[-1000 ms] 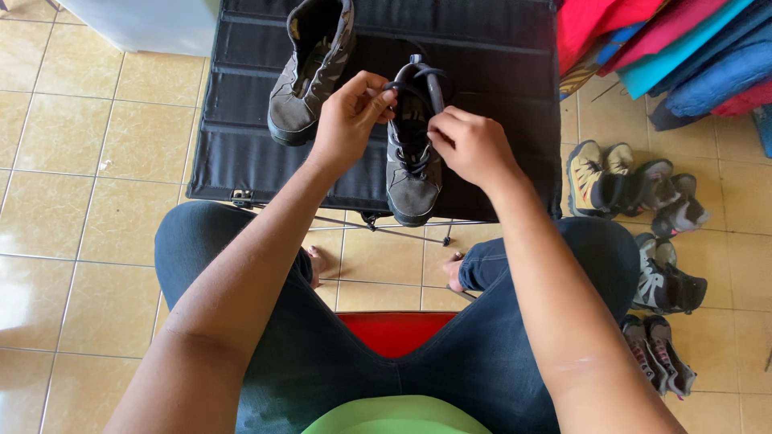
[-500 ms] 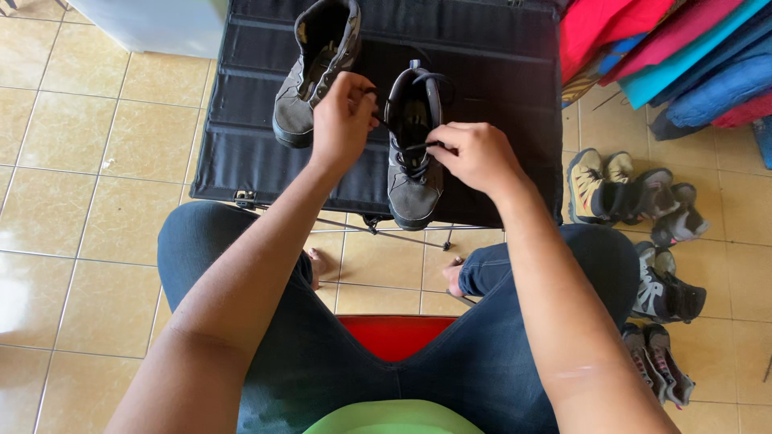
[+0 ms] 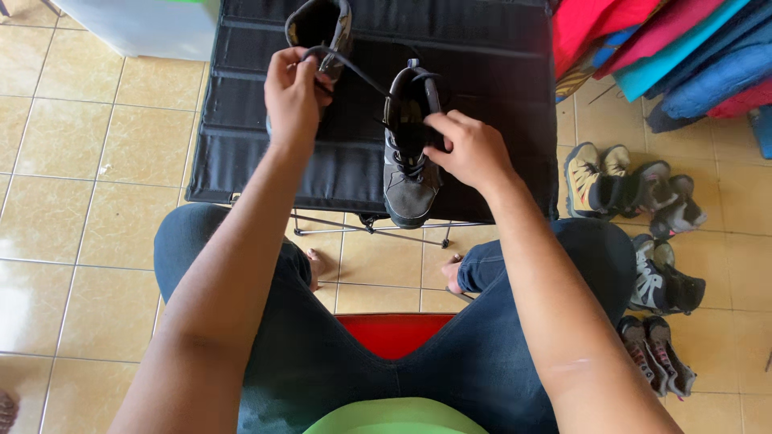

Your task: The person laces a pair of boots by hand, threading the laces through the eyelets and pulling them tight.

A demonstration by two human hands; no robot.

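A grey hiking boot [image 3: 408, 181] stands on a black folding table [image 3: 241, 161], toe pointing toward me. My right hand [image 3: 470, 149] rests on the boot's ankle opening and pinches it at the lace eyelets. My left hand [image 3: 293, 92] is raised to the left and grips a dark shoelace [image 3: 354, 72], which runs taut from the fist to the top of the boot. A second grey boot [image 3: 322, 24] stands behind my left hand, partly hidden by it.
Several pairs of shoes [image 3: 627, 189] lie on the tiled floor at the right. Folded coloured fabrics [image 3: 667, 48] are stacked at the upper right. A white box [image 3: 145, 24] stands at the upper left. I sit on a red stool [image 3: 394, 333] with my knees apart.
My left hand has moved up and to the left, drawing the lace out taut from the boot. My right hand has stayed on the boot's top.
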